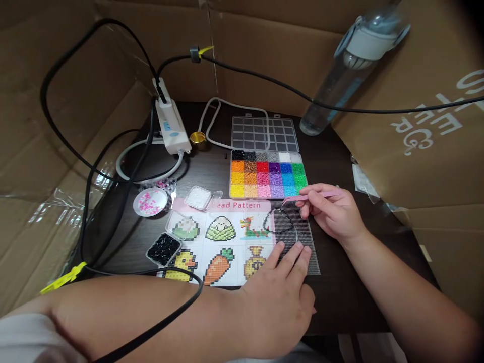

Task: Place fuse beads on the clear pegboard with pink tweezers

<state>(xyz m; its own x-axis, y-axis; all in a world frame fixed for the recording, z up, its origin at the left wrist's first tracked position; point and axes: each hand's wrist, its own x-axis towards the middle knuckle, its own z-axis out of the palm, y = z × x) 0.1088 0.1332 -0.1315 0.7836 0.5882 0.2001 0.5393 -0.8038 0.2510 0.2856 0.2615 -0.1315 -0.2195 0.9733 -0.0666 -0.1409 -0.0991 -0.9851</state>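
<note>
My right hand (330, 212) pinches pink tweezers (321, 195), whose tips point left, just above the back of a clear pegboard (308, 242). A closed outline of black beads (267, 214) lies on the board in front of the tips. Near the board's front part, my left hand (282, 292) rests with its fingers spread and nothing in it. Left of the board is a bead pattern sheet (239, 205) with a rice ball, dragon boat, carrot and other pictures. Small clear boxes hold black beads (164, 249) and white beads (197, 197).
Behind the board stands an open sorting box (268, 174) of coloured beads. At left are a white dish (150, 202) with pink beads and a power strip (172, 126) with looping cables. A bottle (340, 75) leans at back right. Cardboard walls surround the table.
</note>
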